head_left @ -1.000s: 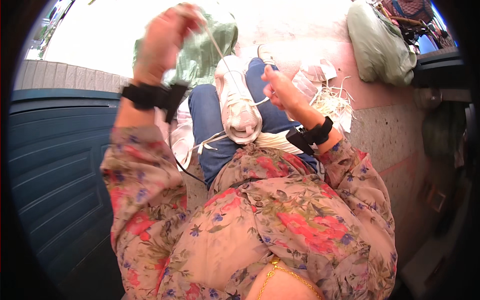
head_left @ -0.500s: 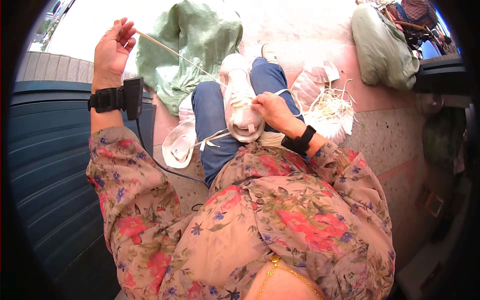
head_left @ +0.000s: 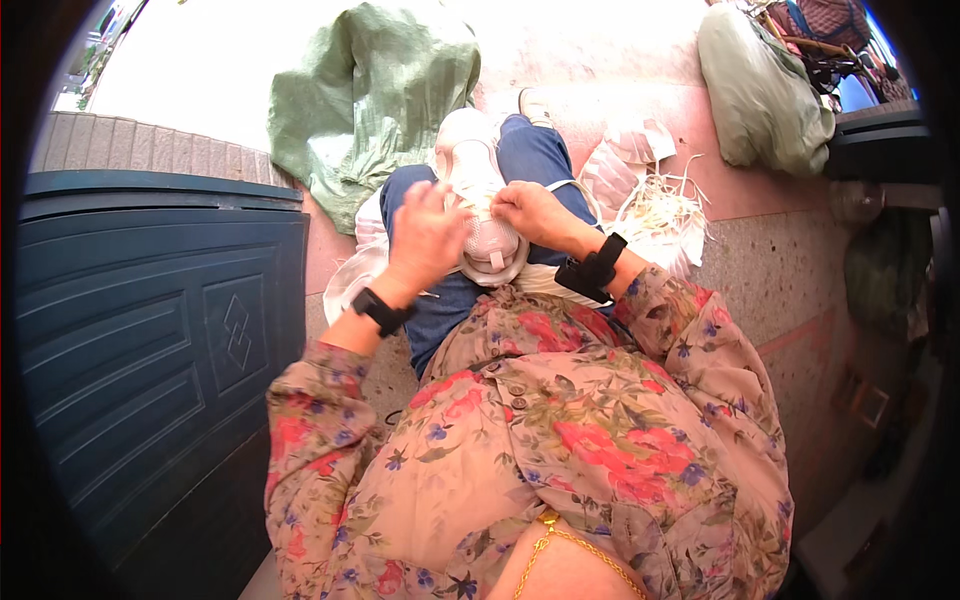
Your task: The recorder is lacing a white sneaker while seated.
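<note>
A pale pinkish-white sneaker (head_left: 492, 240) rests in my lap between my knees, its heel end toward me. My left hand (head_left: 428, 236) is beside the shoe's left edge, smeared by motion; its fingertips reach toward the lacing, and what it holds does not show. On the other side, my right hand (head_left: 540, 215) has thumb and fingers pinched together at the lacing edge of the shoe. A loop of flat pale lace (head_left: 586, 196) runs out behind that hand. The lacing between the two hands is partly hidden by the fingers.
Beyond my left knee lies a green woven sack (head_left: 375, 110). To the right, a heap of pale laces (head_left: 660, 210) sits on whitish shoe pieces (head_left: 628, 160). Another shoe piece (head_left: 345, 285) lies by my left thigh. A dark blue panelled door (head_left: 170, 340) stands left; a full sack (head_left: 760, 100) far right.
My left hand has come down from the upper left, where it held a lace stretched taut, to the shoe. My right hand stays at the shoe, shifted slightly left.
</note>
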`<action>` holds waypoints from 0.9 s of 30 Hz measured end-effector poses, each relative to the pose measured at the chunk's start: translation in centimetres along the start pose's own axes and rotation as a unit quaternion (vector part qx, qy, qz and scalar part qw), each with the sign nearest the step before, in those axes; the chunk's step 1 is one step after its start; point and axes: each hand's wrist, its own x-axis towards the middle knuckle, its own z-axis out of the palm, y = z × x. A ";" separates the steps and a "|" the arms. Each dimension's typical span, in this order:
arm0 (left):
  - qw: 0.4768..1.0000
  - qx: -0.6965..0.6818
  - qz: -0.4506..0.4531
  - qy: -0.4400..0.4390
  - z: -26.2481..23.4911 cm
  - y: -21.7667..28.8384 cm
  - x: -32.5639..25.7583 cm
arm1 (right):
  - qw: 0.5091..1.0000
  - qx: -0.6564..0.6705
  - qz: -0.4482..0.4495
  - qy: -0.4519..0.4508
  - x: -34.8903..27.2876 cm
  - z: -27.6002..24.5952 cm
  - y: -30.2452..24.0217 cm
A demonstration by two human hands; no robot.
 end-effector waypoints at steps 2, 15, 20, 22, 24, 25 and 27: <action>0.998 0.058 -0.026 -0.001 0.6 1.8 -0.3 | 1.000 0.024 0.014 -0.011 0.3 0.1 0.3; 0.986 -0.100 -0.130 0.002 3.2 1.2 -0.6 | 0.994 0.080 0.063 0.033 0.4 0.5 -1.2; 0.974 -0.164 -0.157 0.011 3.0 1.0 -0.1 | 0.999 0.000 0.013 0.049 0.5 1.2 -0.9; 0.966 -0.187 -0.177 0.003 2.7 1.0 0.1 | 0.997 -0.014 -0.020 0.070 0.5 1.4 -0.7; 0.956 -0.222 -0.190 0.010 2.8 0.5 0.0 | 0.996 -0.033 -0.081 0.033 0.7 1.4 -1.1; 0.957 -0.222 -0.189 0.009 2.8 0.0 -0.1 | 0.996 -0.033 -0.081 0.034 0.7 1.2 -1.2; 0.980 -0.132 -0.120 0.093 1.8 -2.1 -1.0 | 0.991 -0.117 -0.066 0.019 0.7 0.9 -1.5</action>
